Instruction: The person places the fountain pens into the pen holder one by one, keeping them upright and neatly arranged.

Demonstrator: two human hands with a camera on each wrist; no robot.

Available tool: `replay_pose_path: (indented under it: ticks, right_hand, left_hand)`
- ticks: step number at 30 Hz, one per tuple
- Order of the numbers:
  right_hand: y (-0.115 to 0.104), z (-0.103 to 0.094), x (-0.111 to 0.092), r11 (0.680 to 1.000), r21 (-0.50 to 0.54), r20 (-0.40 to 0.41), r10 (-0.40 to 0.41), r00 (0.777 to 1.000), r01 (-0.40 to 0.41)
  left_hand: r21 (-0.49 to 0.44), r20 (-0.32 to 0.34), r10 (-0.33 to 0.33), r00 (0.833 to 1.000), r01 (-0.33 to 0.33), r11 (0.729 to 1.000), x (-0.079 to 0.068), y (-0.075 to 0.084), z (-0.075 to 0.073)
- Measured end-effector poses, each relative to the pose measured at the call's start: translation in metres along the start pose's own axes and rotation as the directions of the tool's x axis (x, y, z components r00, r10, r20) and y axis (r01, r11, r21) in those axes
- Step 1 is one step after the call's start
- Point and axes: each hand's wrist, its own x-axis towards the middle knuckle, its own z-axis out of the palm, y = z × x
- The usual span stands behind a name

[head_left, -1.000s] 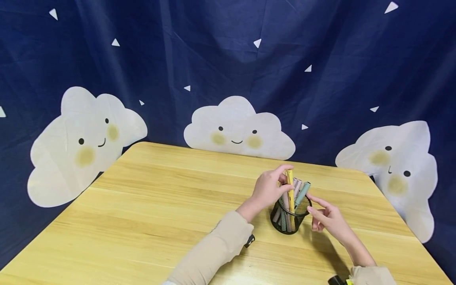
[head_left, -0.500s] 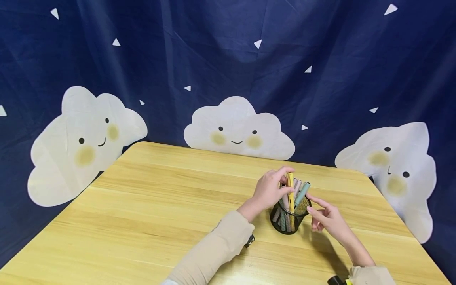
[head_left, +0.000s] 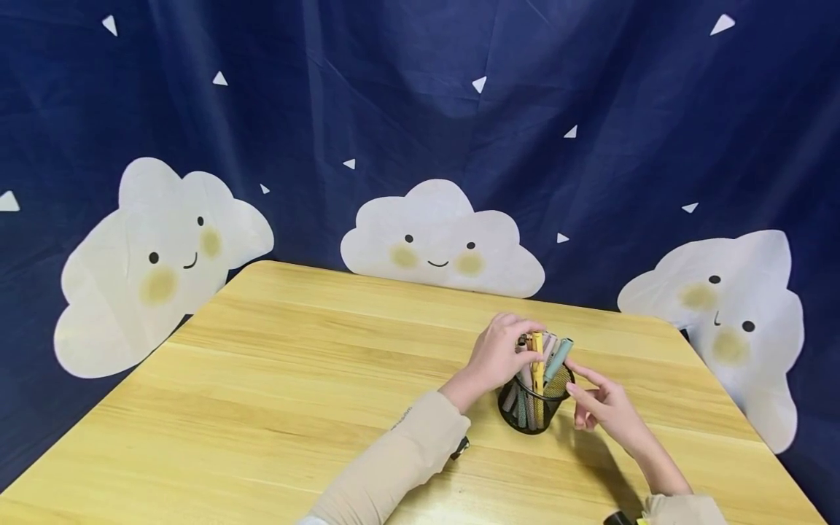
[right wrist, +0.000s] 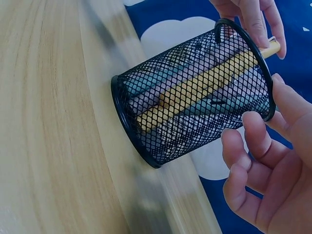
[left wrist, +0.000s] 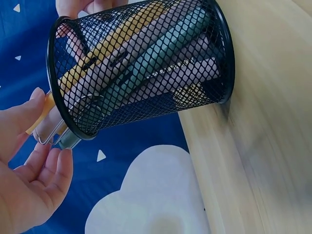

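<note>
A black mesh pen holder (head_left: 534, 415) stands upright on the table and is filled with several pens. My left hand (head_left: 495, 354) pinches the top of a yellow pen (head_left: 538, 364), whose lower end is inside the holder. In the right wrist view, that yellow pen (right wrist: 195, 87) runs down behind the mesh almost to the base. My right hand (head_left: 607, 408) holds the holder's rim at its right side with thumb and index finger, the other fingers loosely curled. A teal pen (head_left: 559, 357) leans toward the right rim, and a pale pen (head_left: 548, 344) stands beside it.
The wooden table (head_left: 262, 408) spreads left and in front of the holder. Its far edge lies behind the hands, against a navy curtain (head_left: 394, 87) with smiling clouds. A black strapped device (head_left: 460, 447) sits at my left wrist.
The yellow pen has moved down into the pen holder, with my left hand lowering along with it. My right hand stays at the rim.
</note>
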Motion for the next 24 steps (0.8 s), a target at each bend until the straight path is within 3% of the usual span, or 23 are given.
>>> replay_pose_path:
  ticks: [14, 24]
  right_hand:
    - [0.0016, 0.0000, -0.0004, 1.000, -0.029, -0.011, -0.012, 1.000, 0.012]
    - [0.0019, -0.0062, -0.0008, 0.996, -0.068, 0.000, -0.065, 0.998, 0.064]
  left_hand:
    - [0.016, 0.023, 0.049, 0.999, -0.050, 0.999, -0.0032, -0.0017, 0.0007]
    - [-0.005, 0.058, 0.014, 0.998, -0.014, 1.000, -0.0057, -0.0019, -0.0036]
